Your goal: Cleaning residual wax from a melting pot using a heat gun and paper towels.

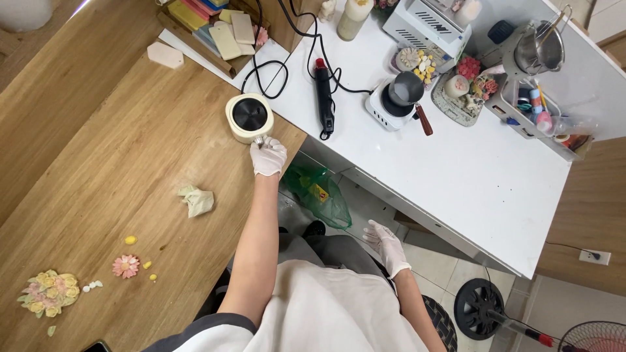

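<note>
Two white-gloved hands being shown. Left hand being closed around thin metal tool tip, pressed against front edge of one small cream square heater with round black top, sitting at wooden table corner, just beyond knuckles. Right hand being held open, empty, fingers spread, below white counter. One crumpled tissue, one pink wax flower, one pastel bouquet being left on wood.

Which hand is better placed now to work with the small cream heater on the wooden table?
Probably the left hand: it is stretched out and touches the front edge of the heater. The right hand hangs open low by the lap, holding nothing.
</note>
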